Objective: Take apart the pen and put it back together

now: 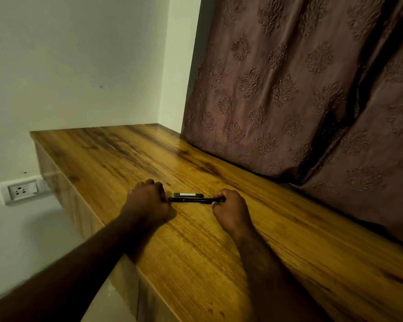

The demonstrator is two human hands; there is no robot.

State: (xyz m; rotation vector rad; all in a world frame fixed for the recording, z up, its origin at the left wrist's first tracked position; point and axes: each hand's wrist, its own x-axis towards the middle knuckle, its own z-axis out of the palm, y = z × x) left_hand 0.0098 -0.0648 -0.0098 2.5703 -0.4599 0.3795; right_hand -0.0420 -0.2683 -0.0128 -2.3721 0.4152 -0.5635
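A black pen (191,200) lies level just above the wooden desk (196,263), stretched between my two hands. My left hand (147,201) grips its left end with curled fingers. My right hand (230,210) pinches its right end between thumb and curled fingers. Both ends of the pen are hidden inside the hands. A small dark flat piece with a pale label (188,194) lies on the desk just behind the pen, parallel to it; I cannot tell whether it belongs to the pen.
A brown patterned curtain (300,101) hangs along the desk's right and rests on its back edge. White walls stand to the left, with a wall socket (22,189) below desk level. The desk's left edge runs close to my left forearm.
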